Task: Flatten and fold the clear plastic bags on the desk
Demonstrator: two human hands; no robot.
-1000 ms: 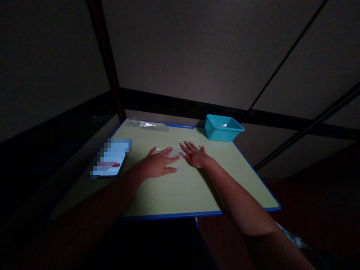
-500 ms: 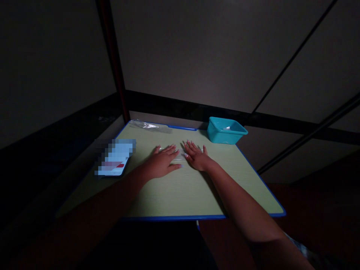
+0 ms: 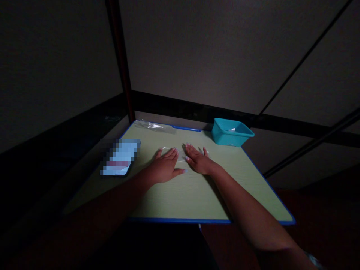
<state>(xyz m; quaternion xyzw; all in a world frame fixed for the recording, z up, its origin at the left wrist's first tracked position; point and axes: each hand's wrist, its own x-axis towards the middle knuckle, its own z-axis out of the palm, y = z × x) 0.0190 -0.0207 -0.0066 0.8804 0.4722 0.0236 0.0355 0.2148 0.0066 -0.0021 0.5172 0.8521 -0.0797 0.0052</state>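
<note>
A clear plastic bag or sheet [image 3: 181,156] lies flat on the table, partly covered by both hands. My left hand [image 3: 166,167] rests palm down over its left part, with fingers spread and the thumb pointing right. On the right part lies my right hand [image 3: 198,160], also palm down, its fingers stretched forward and the little finger apart from the others. A narrow gap between the hands shows some of the plastic. How much of it lies under the palms is hidden.
The pale table [image 3: 180,198] has a blue edge. A phone with a lit, blurred screen [image 3: 121,157] lies at the left. Crumpled clear plastic [image 3: 153,126] is at the back left, and a turquoise basket [image 3: 229,135] with something pale inside stands at the back right corner.
The view has shifted slightly, so the table and basket appear a little further right. My left hand has slid slightly back toward me over the plastic; both hands stay flat.
</note>
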